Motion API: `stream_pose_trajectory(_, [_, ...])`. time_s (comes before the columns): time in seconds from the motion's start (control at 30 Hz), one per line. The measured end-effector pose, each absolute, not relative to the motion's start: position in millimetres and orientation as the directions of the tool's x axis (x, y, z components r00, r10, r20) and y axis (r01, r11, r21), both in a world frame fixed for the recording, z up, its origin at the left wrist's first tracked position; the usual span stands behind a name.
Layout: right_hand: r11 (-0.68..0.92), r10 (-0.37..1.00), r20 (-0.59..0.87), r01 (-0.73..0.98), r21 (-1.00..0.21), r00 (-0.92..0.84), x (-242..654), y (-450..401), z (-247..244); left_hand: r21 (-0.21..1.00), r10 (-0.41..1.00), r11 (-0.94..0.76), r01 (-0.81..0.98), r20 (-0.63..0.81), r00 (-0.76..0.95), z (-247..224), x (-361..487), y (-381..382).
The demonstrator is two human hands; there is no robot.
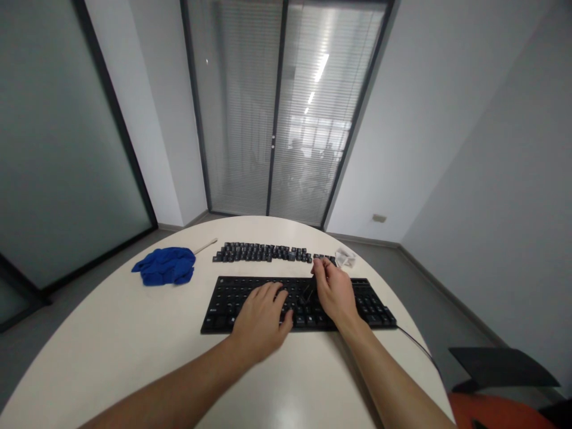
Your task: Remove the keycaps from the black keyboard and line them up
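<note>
A black keyboard [223,296] lies across the round white table. My left hand [262,316] rests on its middle-left part, fingers apart, with nothing seen in it. Over the right part of the keyboard, my right hand [334,286] is closed in a pinch on a dark tool [309,290], whose lower end meets the keys; its exact shape is too small to tell. Behind the keyboard, loose black keycaps [254,252] lie in rows, and the right end of these rows passes close behind my right hand.
On the white table [134,351], a blue cloth [166,266] lies at the left beside a thin light stick [206,245]. A crumpled whitish item [345,257] sits behind my right hand. The keyboard's cable [417,344] runs off the right edge, near a chair [504,369].
</note>
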State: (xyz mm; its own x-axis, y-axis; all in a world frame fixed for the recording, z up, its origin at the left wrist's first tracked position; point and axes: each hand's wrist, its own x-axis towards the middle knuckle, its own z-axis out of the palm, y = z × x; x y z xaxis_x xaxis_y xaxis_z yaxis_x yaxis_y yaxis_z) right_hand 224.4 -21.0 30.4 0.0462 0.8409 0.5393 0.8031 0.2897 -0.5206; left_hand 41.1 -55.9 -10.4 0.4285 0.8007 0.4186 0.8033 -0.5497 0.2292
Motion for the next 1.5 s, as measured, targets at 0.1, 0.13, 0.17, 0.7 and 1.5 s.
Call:
stream_pose_trajectory(0.1, [0.274, 0.856, 0.514, 0.798, -0.536, 0.052, 223.8, -20.8, 29.9, 0.209, 0.800, -0.542, 0.814, 0.426, 0.423, -7.9, 42.8, -57.7])
stream_pose_trajectory(0.13, [0.275, 0.860, 0.508, 0.796, -0.539, 0.047, 223.5, -20.9, 29.8, 0.201, 0.800, -0.538, 0.818, 0.427, 0.421, -7.2, 43.4, -58.4])
stream_pose_trajectory(0.17, [0.278, 0.862, 0.505, 0.794, -0.540, 0.041, 223.2, -21.2, 29.9, 0.193, 0.802, -0.532, 0.824, 0.427, 0.418, -6.4, 43.8, -59.0])
stream_pose_trajectory(0.7, [0.294, 0.857, 0.514, 0.784, -0.548, 0.038, 219.1, -24.7, 29.7, 0.153, 0.807, -0.522, 0.839, 0.405, 0.429, -1.7, 40.8, -58.5])
stream_pose_trajectory(1.5, [0.305, 0.822, 0.569, 0.842, -0.444, 0.002, 209.9, -29.1, 27.4, 0.140, 0.803, -0.523, 0.840, 0.411, 0.432, -4.4, 40.3, -58.7])
